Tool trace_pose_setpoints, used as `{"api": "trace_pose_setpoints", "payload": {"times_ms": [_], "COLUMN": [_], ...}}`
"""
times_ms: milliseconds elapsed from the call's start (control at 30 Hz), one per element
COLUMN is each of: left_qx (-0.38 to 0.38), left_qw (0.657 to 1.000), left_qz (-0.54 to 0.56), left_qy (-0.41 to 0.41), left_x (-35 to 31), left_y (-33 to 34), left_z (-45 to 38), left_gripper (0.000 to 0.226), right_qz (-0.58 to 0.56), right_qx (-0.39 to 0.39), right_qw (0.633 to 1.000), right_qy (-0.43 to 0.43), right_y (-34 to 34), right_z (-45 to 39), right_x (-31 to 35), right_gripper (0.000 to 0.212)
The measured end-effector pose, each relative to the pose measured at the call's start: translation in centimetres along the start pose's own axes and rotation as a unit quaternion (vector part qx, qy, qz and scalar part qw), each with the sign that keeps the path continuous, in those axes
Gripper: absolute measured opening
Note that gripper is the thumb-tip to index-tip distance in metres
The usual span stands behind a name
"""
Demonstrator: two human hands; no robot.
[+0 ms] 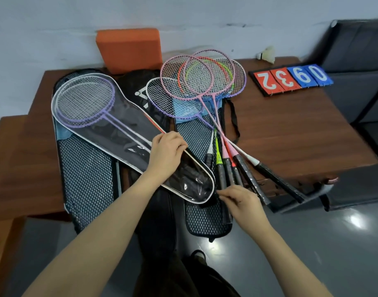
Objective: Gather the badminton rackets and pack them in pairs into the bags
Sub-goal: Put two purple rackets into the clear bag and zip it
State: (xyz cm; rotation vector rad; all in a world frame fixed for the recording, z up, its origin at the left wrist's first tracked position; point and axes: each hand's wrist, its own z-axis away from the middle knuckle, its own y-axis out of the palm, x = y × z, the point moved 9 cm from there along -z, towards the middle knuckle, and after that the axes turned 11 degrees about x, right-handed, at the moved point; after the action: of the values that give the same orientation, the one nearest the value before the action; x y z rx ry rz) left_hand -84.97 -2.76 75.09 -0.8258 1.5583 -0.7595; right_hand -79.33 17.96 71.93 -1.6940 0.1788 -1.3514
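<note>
You are standing at a brown wooden table by a pale wall, over a shiny grey floor. A see-through plastic bag with a white rim is lying across the middle of the table. Two purple rackets are sitting inside it, round heads toward the far left corner, handles pointing at the near edge. Your left hand is curling its fingers round the bag's right rim. Your right hand is pinching the bag's near end with fingers close together. Black mesh bags are lying flat under it. Loose rackets in pink, purple, orange and yellow are fanning out near the far edge, their black handles crossing toward the near right corner. An orange block, a shuttlecock and number cards are sitting along the far edge.
</note>
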Motion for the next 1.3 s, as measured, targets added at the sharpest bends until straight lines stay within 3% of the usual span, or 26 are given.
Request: {"api": "trace_pose_setpoints", "payload": {"times_ms": [200, 267, 333, 433, 567, 767, 967, 1067, 1167, 1300], "left_qx": [-0.022, 0.001, 0.044, 0.083, 0.068, 0.058, -0.025, -0.104, -0.158, -0.177], "left_qw": [0.999, 0.999, 0.997, 0.985, 0.948, 0.924, 0.905, 0.889, 0.878, 0.881], "left_qz": [-0.001, -0.019, -0.039, -0.036, 0.0, 0.078, 0.164, 0.246, 0.27, 0.223], "left_qy": [-0.031, -0.029, -0.04, -0.149, -0.31, -0.371, -0.392, -0.372, -0.363, -0.377], "left_x": [0.9, 1.1, 1.7, 4.9, 10.0, 13.4, 13.7, 13.0, 12.7, 13.4], "left_y": [0.5, 1.4, 2.8, 3.8, 3.0, 2.9, 2.3, 1.2, 0.1, -1.4], "left_z": [0.5, 0.9, 1.7, 4.9, 9.5, 10.6, 10.7, 11.6, 12.8, 14.2], "left_gripper": [0.01, 0.013, 0.029, 0.054, 0.066, 0.073, 0.075, 0.074, 0.071, 0.059], "right_qz": [-0.085, -0.056, -0.035, -0.006, 0.05, 0.08, 0.133, 0.054, -0.026, 0.003], "right_qx": [0.012, 0.0, -0.005, 0.024, 0.057, 0.072, 0.165, 0.158, 0.131, 0.119], "right_qw": [0.995, 0.998, 0.999, 0.999, 0.997, 0.994, 0.974, 0.981, 0.989, 0.993], "right_qy": [0.06, 0.043, 0.042, 0.034, 0.016, 0.002, -0.076, -0.1, -0.069, -0.006], "right_y": [0.5, 0.4, 0.6, 1.9, 3.9, 5.4, 7.2, 7.5, 8.4, 10.1], "right_z": [-1.0, -1.9, -3.4, -6.5, -11.2, -17.1, -17.8, -15.9, -14.6, -14.7], "right_x": [-1.7, -1.1, -0.7, 0.5, 2.5, 5.0, 7.0, 8.4, 8.6, 8.3], "right_gripper": [0.01, 0.011, 0.022, 0.037, 0.051, 0.045, 0.05, 0.049, 0.049, 0.052]}}
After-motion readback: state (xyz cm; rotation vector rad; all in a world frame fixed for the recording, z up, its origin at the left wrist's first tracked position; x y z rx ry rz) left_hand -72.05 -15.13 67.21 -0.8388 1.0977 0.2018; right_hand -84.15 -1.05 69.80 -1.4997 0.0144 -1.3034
